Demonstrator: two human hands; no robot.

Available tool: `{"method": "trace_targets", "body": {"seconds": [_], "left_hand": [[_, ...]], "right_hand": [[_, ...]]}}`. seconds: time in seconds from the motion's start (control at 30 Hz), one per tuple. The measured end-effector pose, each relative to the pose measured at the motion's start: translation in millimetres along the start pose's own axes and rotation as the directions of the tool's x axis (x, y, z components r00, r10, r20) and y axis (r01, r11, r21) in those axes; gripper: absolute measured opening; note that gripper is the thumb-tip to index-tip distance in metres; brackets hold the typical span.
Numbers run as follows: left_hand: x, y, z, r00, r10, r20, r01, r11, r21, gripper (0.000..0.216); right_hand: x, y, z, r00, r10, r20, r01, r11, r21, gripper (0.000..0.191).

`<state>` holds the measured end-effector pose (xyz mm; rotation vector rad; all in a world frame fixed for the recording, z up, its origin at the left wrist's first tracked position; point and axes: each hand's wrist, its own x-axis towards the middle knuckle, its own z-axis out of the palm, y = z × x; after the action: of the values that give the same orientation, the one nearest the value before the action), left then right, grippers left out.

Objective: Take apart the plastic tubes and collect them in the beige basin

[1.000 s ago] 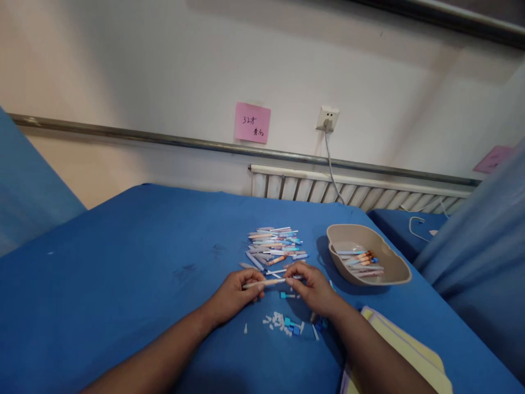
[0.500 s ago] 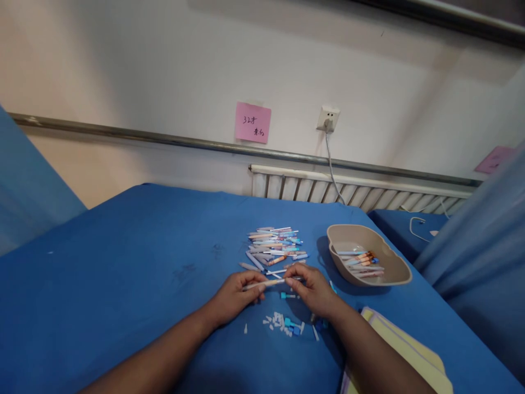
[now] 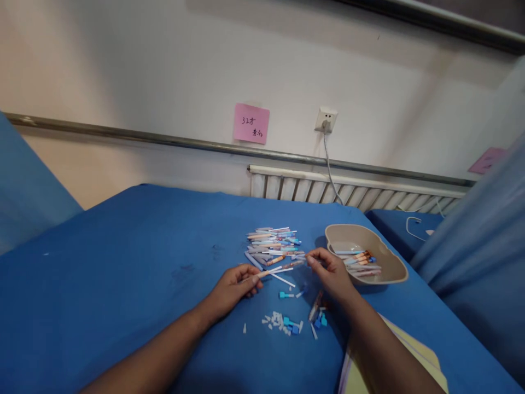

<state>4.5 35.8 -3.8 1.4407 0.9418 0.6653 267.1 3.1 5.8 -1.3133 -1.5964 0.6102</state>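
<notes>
My left hand (image 3: 233, 285) rests on the blue cloth with its fingers pinched on a thin white pen tube (image 3: 268, 272) that points up and right. My right hand (image 3: 333, 272) is closed in a pinch just past the tube's far end, between the pen pile (image 3: 273, 245) and the beige tray (image 3: 394, 266). What its fingertips hold is too small to make out. Small white and blue caps (image 3: 283, 322) lie scattered on the cloth below both hands.
The beige tray holds several pens (image 3: 361, 261). A yellow cloth (image 3: 418, 361) lies at the near right by my right forearm. Behind the table are a radiator (image 3: 353, 189), a wall socket with a cable (image 3: 326, 119) and a pink note (image 3: 251, 123).
My right hand has let go of the tube's right end and moved up and right toward the tray. The left hand keeps the tube, now tilted upward.
</notes>
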Motion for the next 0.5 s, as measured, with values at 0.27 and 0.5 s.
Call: {"method": "trace_targets", "body": {"seconds": [0.27, 0.5], "left_hand": [[6, 0, -3, 0.995, -0.033, -0.095, 0.020, 0.990, -0.139, 0.032], [6, 3, 0, 0.991, -0.050, -0.122, 0.032, 0.989, -0.142, 0.036]], "right_hand": [[1, 17, 10, 0.993, 0.082, 0.083, -0.075, 0.994, -0.077, 0.016], [-1, 16, 27, 0.969, -0.054, 0.242, 0.132, 0.939, -0.316, 0.007]]}}
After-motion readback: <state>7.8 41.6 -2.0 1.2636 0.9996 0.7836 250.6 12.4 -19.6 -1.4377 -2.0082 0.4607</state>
